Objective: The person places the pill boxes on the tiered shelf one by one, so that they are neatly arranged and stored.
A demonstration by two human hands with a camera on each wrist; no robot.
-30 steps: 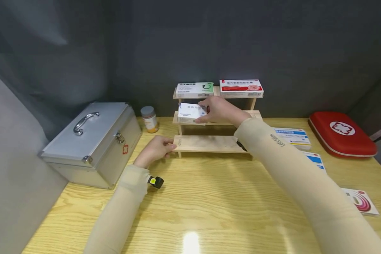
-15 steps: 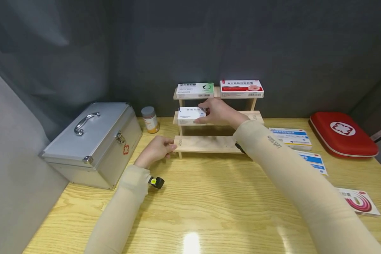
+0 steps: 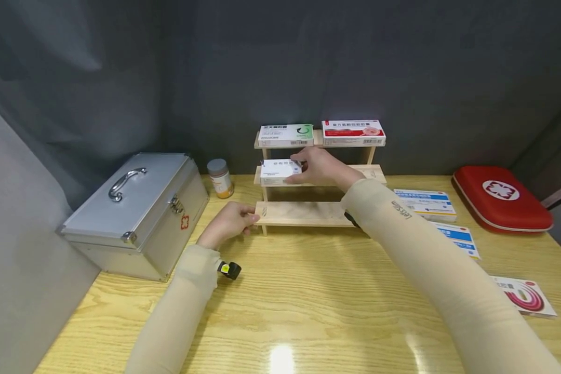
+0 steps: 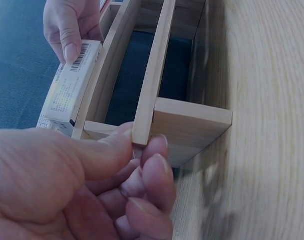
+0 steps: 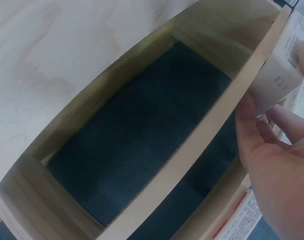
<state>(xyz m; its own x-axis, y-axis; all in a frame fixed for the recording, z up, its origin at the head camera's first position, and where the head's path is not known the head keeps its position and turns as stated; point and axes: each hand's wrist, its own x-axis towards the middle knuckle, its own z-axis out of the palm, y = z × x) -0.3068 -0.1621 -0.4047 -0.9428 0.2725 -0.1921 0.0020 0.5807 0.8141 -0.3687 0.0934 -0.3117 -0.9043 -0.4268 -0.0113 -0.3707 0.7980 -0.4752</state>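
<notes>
A three-tier wooden shelf (image 3: 304,213) stands against the dark curtain. On the left of its middle tier lies a white medicine box (image 3: 277,171), and my right hand (image 3: 324,167) grips it by its right end, thumb on the front face. The left wrist view also shows that box (image 4: 74,87) on the tier's edge. My left hand (image 3: 229,223) pinches the left end of the bottom tier between thumb and fingers. On the top tier lie a green-and-white medicine box (image 3: 286,135) and a red-and-white medicine box (image 3: 353,133).
Left of the shelf stand a brown-and-white bottle (image 3: 220,178) and a silver medical case (image 3: 135,213). To the right lie a blue-and-white box (image 3: 427,204), another blue-and-white box (image 3: 460,239), a pink-and-white box (image 3: 525,296) and a red first-aid pouch (image 3: 501,198).
The white medicine box has come down from a tilted pose onto the middle tier, my right hand still on it. The left hand keeps its hold on the bottom tier.
</notes>
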